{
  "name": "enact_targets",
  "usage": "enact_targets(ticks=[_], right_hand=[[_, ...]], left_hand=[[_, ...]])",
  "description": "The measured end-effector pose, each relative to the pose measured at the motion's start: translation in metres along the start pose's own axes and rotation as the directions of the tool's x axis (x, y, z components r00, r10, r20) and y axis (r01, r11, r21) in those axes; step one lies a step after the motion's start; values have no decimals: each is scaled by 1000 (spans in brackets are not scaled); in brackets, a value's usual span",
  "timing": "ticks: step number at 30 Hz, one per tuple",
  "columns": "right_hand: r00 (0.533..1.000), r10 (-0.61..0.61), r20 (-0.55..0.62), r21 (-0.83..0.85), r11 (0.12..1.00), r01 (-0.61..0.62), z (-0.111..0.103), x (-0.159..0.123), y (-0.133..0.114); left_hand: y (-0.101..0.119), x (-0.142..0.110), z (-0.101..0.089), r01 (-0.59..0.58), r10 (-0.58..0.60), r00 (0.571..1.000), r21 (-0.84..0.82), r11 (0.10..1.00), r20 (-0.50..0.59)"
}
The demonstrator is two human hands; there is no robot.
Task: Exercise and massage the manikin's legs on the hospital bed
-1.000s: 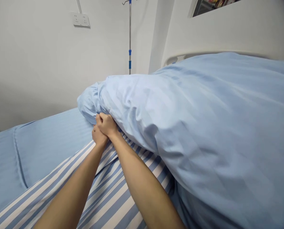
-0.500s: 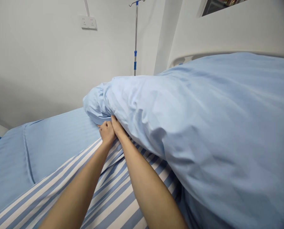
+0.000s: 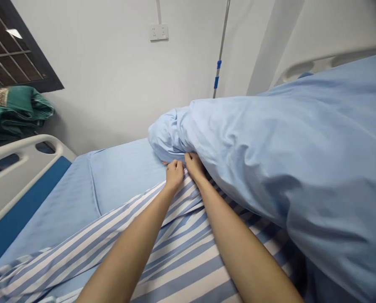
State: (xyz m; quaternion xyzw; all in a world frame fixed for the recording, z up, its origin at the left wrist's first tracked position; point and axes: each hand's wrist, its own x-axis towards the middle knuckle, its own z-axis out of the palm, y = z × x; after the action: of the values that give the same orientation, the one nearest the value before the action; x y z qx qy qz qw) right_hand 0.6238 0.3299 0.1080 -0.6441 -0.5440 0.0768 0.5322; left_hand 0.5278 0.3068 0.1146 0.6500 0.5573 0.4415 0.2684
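Both hands, the left hand [image 3: 174, 173] and the right hand [image 3: 194, 166], have come apart from the overlap of a second ago and now sit side by side, while the view has swung left to take in more of the bed's end and a window.

A white wall [image 3: 112, 54] fills the back. Below it lies the bed, spread with a light blue sheet [image 3: 125, 172]. Over its right side bulges a big blue quilt [image 3: 301, 139], its bunched far corner resting on the sheet. Striped cloth [image 3: 188, 261], blue and white, runs beneath both forearms, its far end reaching the quilt's lower edge. At the left stands the pale bed board [image 3: 17, 181] with its blue panel; behind it are the barred window [image 3: 14, 50] and a folded green bundle [image 3: 20, 105]. A thin pole [image 3: 225, 29] with blue collars rises beyond the quilt.

Left fingers are curled where the striped cloth nears the quilt; right fingertips slip from sight at the quilt's underside. With the tips so poorly seen, I cannot tell whether either hand grips fabric. Smallest is a white socket [image 3: 159, 32] on the wall.
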Motion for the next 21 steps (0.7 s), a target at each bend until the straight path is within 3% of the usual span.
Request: enact_targets(ticks=[3, 7, 8, 10, 12, 15, 18, 21], right_hand=[[999, 35, 5, -33, 999, -34, -1, -3, -6], [999, 53, 11, -73, 996, -52, -4, -5, -12], [998, 58, 18, -88, 995, -56, -4, -5, -13], [997, 72, 32, -115, 991, -68, -4, -6, -13], [996, 77, 33, -138, 988, -72, -3, -8, -13], [998, 52, 27, -150, 988, -48, -1, -9, -10], [999, 34, 38, -148, 989, -28, 2, -8, -5], [999, 32, 39, -179, 984, -24, 5, -7, 0]], left_hand=[[-25, -16, -61, 56, -54, 997, 33, 998, -50], [-69, -47, -188, 142, -124, 982, 115, 983, -145], [-80, -55, -221, 200, -175, 968, 129, 971, -178], [-100, -69, -279, 303, -267, 898, 51, 952, -350], [-121, -85, -319, 330, -301, 865, 5, 944, -400], [-151, -113, -347, 402, -297, 872, 224, 888, -389], [-175, -134, -352, 462, -279, 861, 424, 779, -425], [-187, -141, -352, 446, -234, 866, 474, 759, -442]])
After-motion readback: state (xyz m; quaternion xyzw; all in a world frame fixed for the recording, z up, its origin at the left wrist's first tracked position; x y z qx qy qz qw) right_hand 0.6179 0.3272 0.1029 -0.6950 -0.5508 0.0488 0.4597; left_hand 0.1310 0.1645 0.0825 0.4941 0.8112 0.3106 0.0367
